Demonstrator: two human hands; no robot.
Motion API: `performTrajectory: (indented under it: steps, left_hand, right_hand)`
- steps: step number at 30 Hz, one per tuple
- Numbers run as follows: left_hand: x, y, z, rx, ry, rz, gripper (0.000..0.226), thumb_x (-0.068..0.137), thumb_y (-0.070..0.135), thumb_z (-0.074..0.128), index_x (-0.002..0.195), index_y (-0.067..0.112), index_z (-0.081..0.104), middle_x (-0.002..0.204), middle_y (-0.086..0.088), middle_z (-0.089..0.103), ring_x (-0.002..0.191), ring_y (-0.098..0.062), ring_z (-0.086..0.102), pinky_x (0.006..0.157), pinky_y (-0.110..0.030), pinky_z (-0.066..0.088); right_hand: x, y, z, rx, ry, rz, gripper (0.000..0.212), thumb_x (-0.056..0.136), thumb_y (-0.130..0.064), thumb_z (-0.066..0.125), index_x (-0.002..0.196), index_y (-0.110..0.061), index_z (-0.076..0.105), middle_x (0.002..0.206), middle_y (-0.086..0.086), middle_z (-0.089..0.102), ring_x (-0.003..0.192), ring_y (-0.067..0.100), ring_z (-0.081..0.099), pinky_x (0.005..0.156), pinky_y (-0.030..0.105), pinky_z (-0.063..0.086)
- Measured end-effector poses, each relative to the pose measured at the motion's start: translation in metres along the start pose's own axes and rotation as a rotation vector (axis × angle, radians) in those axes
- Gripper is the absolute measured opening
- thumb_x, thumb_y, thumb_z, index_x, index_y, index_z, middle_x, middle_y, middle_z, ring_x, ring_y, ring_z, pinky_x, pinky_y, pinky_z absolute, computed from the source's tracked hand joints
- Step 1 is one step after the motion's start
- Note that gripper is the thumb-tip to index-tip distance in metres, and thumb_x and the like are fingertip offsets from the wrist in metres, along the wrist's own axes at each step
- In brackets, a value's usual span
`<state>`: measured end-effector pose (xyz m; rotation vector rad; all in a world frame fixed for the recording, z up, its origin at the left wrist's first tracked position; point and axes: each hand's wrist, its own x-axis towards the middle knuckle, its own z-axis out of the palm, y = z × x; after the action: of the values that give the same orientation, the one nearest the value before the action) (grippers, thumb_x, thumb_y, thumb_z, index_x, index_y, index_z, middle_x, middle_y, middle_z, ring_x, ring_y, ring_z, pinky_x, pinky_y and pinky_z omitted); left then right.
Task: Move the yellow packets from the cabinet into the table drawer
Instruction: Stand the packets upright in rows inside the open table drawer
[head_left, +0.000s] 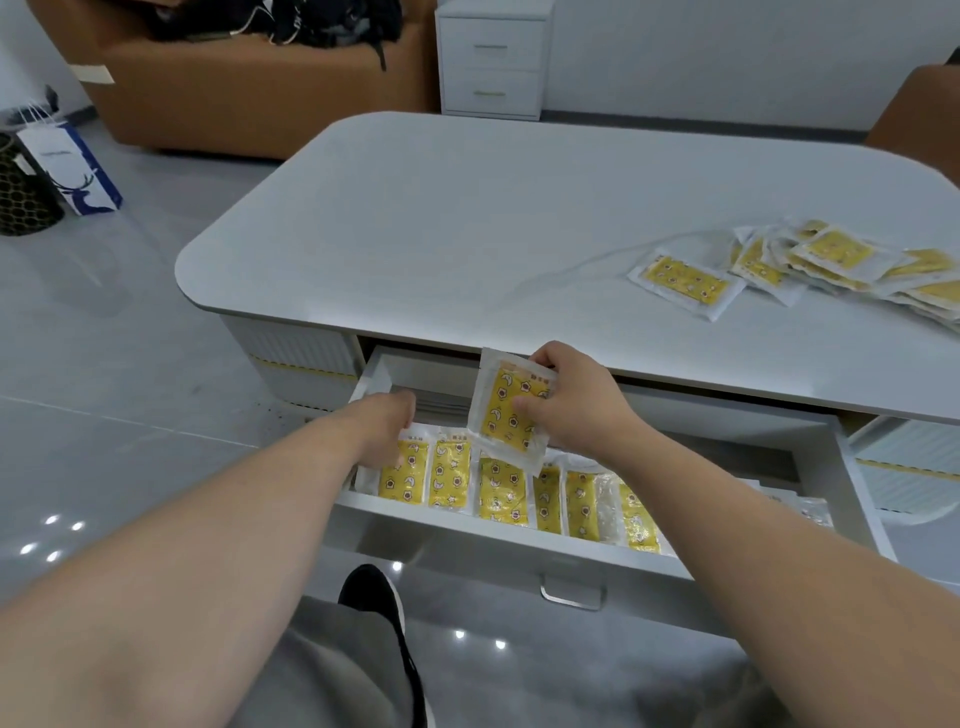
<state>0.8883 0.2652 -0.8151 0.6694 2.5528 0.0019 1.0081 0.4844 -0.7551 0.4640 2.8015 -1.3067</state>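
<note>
ok so the biggest thing we've got here is the white table (467, 218) with rounded corners, filling most of the view on a glossy grey floor (130, 364). behind it on the left we see a tan sofa (249, 104) with dark bags heaped on it, and next to that, against the wall, a small white cabinet (491, 57) with both its drawers closed. the table drawer (467, 535) is pulled out toward us, with a metal handle (571, 592) on its front. far left on the floor a white and blue paper bag (72, 166) stands just beside a black mesh basket (21, 192). on the right side of the tabletop lies a loose pile of packets (810, 265), yellow inside clear wrappers, overlapping each other. inside the drawer a row of packets (498, 488) stands along the front wall, side by side from the left end to about the middle. the hands are apart, both over the drawer. the left hand (387, 431) reaches down into the drawer's left end, at the leftmost packet of the row; we can't tell if it's actually gripping it since the fingers are mostly hidden. the right hand (576, 400) pinches one yellow packet (506, 410), thumb on the printed face, holding it upright and a bit tilted just above the row. at the bottom we see a black shoe (374, 592) on the floor below the drawer.
</note>
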Motion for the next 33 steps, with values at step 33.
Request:
performTrajectory:
  steps: [33]
  left_hand:
    - [-0.032, -0.033, -0.060, -0.195, 0.377, 0.005, 0.029, 0.090, 0.002, 0.053, 0.110, 0.023, 0.055, 0.114, -0.001, 0.059, 0.102, -0.020, 0.056, 0.088, -0.034, 0.051]
  right_hand:
    - [0.059, -0.044, 0.161, -0.228, -0.313, 0.073, 0.043, 0.082, -0.011, 0.075, 0.124, -0.015, 0.062, 0.104, 0.000, 0.061, 0.094, 0.020, 0.059, 0.074, 0.029, 0.049]
